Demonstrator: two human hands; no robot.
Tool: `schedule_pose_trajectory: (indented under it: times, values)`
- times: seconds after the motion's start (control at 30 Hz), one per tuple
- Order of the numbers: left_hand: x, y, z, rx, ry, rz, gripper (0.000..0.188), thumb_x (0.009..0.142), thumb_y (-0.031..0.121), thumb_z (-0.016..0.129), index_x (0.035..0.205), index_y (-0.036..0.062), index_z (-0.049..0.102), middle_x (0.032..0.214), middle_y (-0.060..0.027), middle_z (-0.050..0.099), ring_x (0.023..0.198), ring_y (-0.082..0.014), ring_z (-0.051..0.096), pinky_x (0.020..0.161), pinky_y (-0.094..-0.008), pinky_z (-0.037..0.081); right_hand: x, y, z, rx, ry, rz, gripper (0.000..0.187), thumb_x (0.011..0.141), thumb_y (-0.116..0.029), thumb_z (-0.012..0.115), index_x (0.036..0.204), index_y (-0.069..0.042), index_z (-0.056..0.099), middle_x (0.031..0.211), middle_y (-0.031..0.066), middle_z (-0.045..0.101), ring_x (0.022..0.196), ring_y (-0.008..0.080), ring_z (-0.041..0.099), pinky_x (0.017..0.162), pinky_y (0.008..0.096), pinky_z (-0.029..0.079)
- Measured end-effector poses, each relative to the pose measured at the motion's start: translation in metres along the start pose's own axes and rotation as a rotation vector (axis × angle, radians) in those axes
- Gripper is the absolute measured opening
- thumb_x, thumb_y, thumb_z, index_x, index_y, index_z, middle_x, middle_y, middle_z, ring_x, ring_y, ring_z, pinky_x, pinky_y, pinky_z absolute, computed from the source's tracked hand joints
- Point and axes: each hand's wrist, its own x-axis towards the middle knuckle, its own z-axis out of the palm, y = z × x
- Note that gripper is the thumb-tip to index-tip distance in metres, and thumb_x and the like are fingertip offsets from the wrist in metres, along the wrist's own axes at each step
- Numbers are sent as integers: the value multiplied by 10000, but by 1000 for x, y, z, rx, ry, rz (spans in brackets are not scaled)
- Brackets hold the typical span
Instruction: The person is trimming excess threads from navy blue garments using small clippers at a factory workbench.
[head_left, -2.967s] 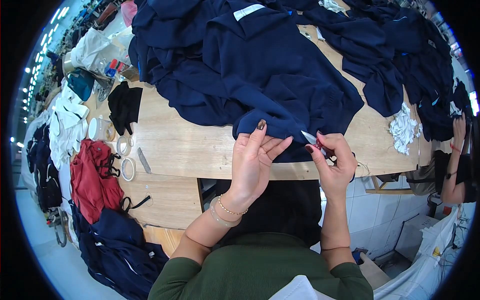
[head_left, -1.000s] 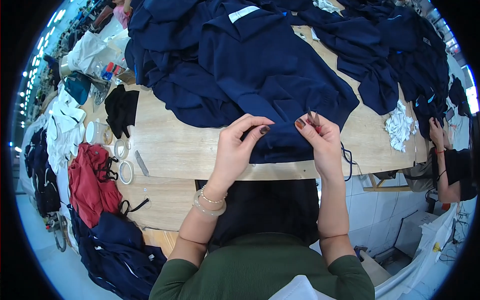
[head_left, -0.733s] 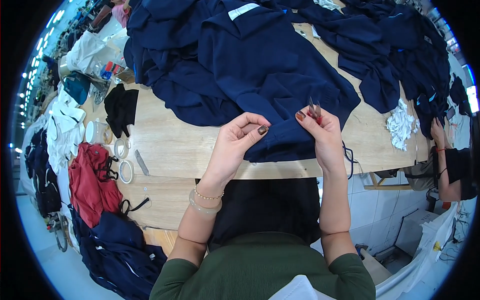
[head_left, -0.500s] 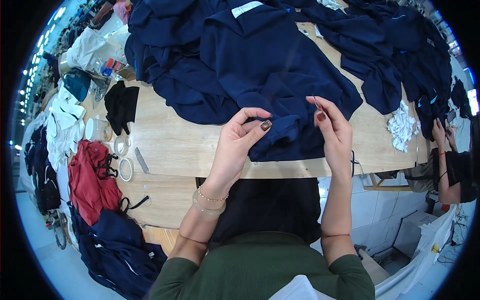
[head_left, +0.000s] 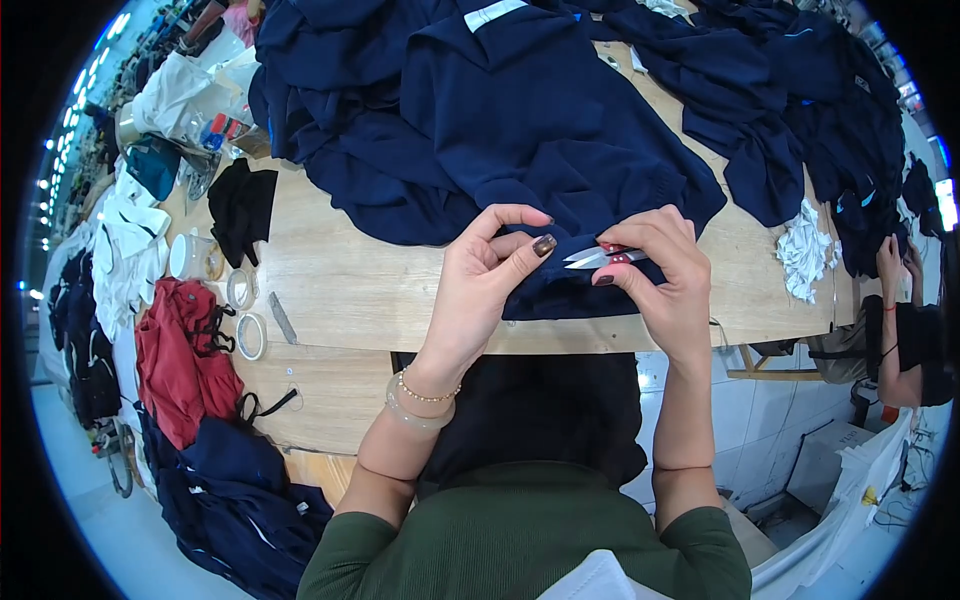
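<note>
My right hand [head_left: 670, 270] is closed round small thread snips [head_left: 590, 260] with silver blades and red grips. The blades point left, slightly apart, toward my other hand. My left hand [head_left: 482, 262] pinches a fold of the navy garment [head_left: 560, 130] between thumb and curled middle finger, its index finger arched away from the thumb. The exact spot of the pinch is partly hidden by the thumb. This garment lies spread over the wooden table [head_left: 330, 290], its near part bunched under both hands and close to the front edge.
More navy garments [head_left: 750, 80] are heaped at the back and right. At left lie a red garment [head_left: 185, 360], tape rolls [head_left: 252, 337], a grey blade-like tool [head_left: 282, 318] and black cloth [head_left: 240, 210]. White scraps [head_left: 803, 250] sit at right, near another person's hands [head_left: 890, 265].
My right hand has turned inward and lowered, bringing the snips' blades into view close to my left hand. My left hand has shifted slightly up and right.
</note>
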Motion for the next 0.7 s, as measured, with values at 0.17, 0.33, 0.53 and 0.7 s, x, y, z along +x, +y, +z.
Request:
schedule_pose_trajectory:
  times: [0.17, 0.33, 0.53, 0.7]
  values:
    - [0, -2, 1, -39, -8, -16, 233, 924, 46, 645, 1146, 13, 582, 879, -36, 685, 813, -24, 573, 777, -159, 433, 1, -1, 5, -9, -10, -37, 229, 696, -176, 800, 862, -59, 695, 825, 21, 660, 798, 179, 550, 757, 298, 353]
    - [0, -5, 3, -276, 95, -122, 228, 942, 64, 621, 1161, 12, 582, 949, -44, 692, 890, -49, 609, 868, -185, 449, -12, 11, 9, 72, 190, 47, 283, 681, -187, 811, 899, -51, 694, 869, 43, 662, 826, 195, 550, 762, 298, 371]
    - [0, -10, 3, -271, 108, -111, 232, 941, 75, 626, 1161, 14, 584, 1001, -58, 691, 931, -61, 612, 892, -194, 442, -14, 9, 12, 5, 157, 11, 313, 674, -200, 813, 924, -52, 698, 883, 46, 663, 838, 203, 551, 737, 308, 369]
    - [0, -8, 6, -245, 88, -95, 227, 939, 74, 629, 1154, 17, 582, 988, -59, 696, 917, -59, 615, 885, -196, 446, -9, 4, 12, -28, 139, -85, 323, 671, -211, 812, 931, -57, 700, 890, 42, 667, 811, 200, 556, 722, 307, 366]
